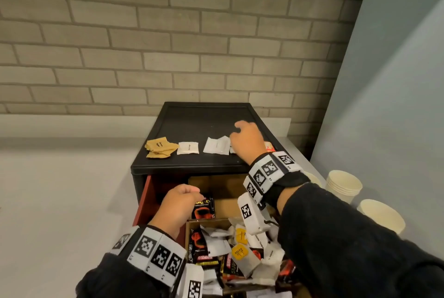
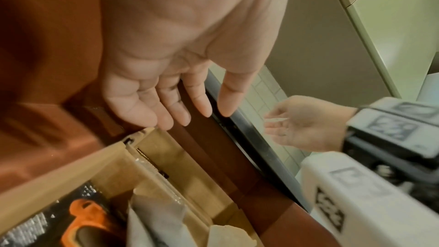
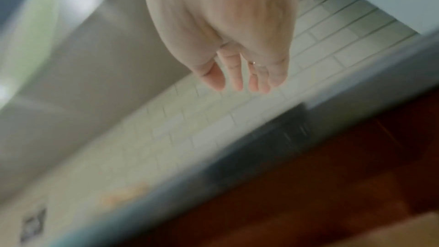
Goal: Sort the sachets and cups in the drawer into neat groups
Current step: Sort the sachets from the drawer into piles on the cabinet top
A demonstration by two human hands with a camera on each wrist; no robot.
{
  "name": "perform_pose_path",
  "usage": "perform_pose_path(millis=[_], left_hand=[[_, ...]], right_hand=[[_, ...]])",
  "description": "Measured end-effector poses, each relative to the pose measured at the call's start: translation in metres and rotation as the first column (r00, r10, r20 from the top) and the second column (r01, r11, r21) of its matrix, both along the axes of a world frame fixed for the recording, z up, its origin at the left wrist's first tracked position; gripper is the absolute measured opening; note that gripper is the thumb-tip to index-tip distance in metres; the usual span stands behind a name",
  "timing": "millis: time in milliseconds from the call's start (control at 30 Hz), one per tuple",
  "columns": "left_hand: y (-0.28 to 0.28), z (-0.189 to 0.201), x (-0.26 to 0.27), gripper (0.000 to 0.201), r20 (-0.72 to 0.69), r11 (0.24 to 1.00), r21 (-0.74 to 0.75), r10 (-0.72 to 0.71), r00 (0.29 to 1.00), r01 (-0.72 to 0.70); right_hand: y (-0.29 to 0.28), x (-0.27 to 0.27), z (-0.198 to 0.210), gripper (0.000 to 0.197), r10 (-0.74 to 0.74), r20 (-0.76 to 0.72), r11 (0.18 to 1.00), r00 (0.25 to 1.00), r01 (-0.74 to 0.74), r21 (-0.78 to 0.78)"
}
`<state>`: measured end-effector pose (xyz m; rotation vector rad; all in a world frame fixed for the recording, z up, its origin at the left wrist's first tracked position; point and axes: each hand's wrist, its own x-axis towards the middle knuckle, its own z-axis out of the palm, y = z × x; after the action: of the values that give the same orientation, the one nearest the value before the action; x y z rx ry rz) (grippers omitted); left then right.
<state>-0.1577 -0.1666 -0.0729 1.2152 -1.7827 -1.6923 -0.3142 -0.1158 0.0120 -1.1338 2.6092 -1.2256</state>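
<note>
A black drawer unit (image 1: 197, 124) stands on the counter with its red-walled drawer (image 1: 144, 199) pulled out. Mixed black, white and yellow sachets (image 1: 235, 249) are heaped in the near cardboard compartment. A black coffee sachet (image 1: 203, 206) stands upright behind it. My left hand (image 1: 182, 199) hovers beside that sachet; the left wrist view shows the left hand (image 2: 171, 112) with straight fingers, holding nothing. On the unit's top lie brown sachets (image 1: 159, 147), one white sachet (image 1: 188, 148) and a white pair (image 1: 217, 145). My right hand (image 1: 242, 134) hangs over the top's right side, its fingers (image 3: 240, 82) loose and empty.
Stacked paper cups (image 1: 343, 186) and another cup (image 1: 382, 216) stand on the counter right of the unit. A red-and-white sachet (image 1: 269, 146) shows behind my right wrist. A brick wall runs behind, a pale panel rises on the right, and bare counter lies to the left.
</note>
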Motion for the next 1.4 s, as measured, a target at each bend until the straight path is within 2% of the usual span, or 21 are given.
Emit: perform_pose_path(millis=[100, 167, 300, 367, 433, 533, 600, 667, 733, 800, 933, 1000, 1300, 1400], left_hand=[[0.004, 0.003, 0.0, 0.006, 0.056, 0.998, 0.008, -0.06, 0.997, 0.06], [0.011, 0.005, 0.0, 0.004, 0.115, 0.992, 0.016, -0.126, 0.985, 0.125], [0.026, 0.005, 0.002, 0.002, 0.259, 0.958, 0.015, -0.28, 0.925, 0.285], [0.034, 0.002, 0.002, 0.005, 0.358, 0.926, 0.003, -0.353, 0.865, 0.377], [0.042, -0.001, 0.002, 0.007, 0.488, 0.861, -0.095, -0.397, 0.777, 0.499], [0.053, -0.003, 0.003, 0.044, 0.688, 0.693, -0.181, -0.417, 0.594, 0.697], [0.061, -0.003, 0.005, 0.075, 0.773, 0.618, -0.16, -0.406, 0.487, 0.77], [0.068, -0.003, 0.004, 0.093, 0.834, 0.558, -0.136, -0.381, 0.399, 0.819], [0.072, -0.003, 0.0, 0.099, 0.874, 0.515, -0.123, -0.349, 0.338, 0.849], [0.074, -0.002, -0.005, 0.099, 0.909, 0.478, -0.113, -0.305, 0.285, 0.871], [0.08, 0.0, -0.012, 0.093, 0.951, 0.427, -0.05, -0.256, 0.174, 0.903], [0.084, -0.003, -0.014, 0.086, 0.967, 0.404, -0.055, -0.206, 0.15, 0.913], [0.082, -0.007, -0.018, 0.057, 0.987, 0.349, -0.109, -0.076, 0.143, 0.931], [0.079, -0.007, -0.019, 0.054, 0.986, 0.373, -0.125, -0.06, 0.158, 0.92]], right_hand=[[0.032, 0.01, 0.011, 0.044, 0.008, 0.113, 0.962, 0.994, 0.023, -0.272], [0.06, 0.021, 0.011, 0.053, 0.018, 0.165, 0.934, 0.986, 0.043, -0.354], [0.114, 0.042, 0.013, 0.056, 0.029, 0.16, 0.948, 0.987, 0.024, -0.317], [0.14, 0.05, 0.022, 0.047, 0.066, 0.203, 0.962, 0.977, -0.008, -0.274], [0.164, 0.053, 0.029, 0.037, 0.109, 0.176, 0.961, 0.978, -0.059, -0.269], [0.192, 0.055, 0.034, 0.027, 0.176, 0.154, 0.98, 0.972, -0.158, -0.12], [0.211, 0.05, 0.027, 0.028, 0.181, 0.116, 0.979, 0.977, -0.19, 0.074], [0.228, 0.05, 0.019, 0.026, 0.209, 0.066, 0.921, 0.976, -0.22, 0.321], [0.238, 0.05, 0.003, 0.012, 0.244, 0.053, 0.824, 0.968, -0.236, 0.516], [0.242, 0.053, -0.017, 0.024, 0.269, 0.047, 0.748, 0.962, -0.239, 0.619], [0.24, 0.066, -0.06, 0.064, 0.289, 0.002, 0.789, 0.957, -0.239, 0.566], [0.241, 0.07, -0.072, 0.073, 0.256, -0.05, 0.808, 0.965, -0.185, 0.56], [0.248, 0.071, -0.08, 0.065, 0.204, -0.029, 0.889, 0.979, -0.173, 0.423], [0.249, 0.069, -0.083, 0.064, 0.196, -0.005, 0.906, 0.981, -0.179, 0.383]])
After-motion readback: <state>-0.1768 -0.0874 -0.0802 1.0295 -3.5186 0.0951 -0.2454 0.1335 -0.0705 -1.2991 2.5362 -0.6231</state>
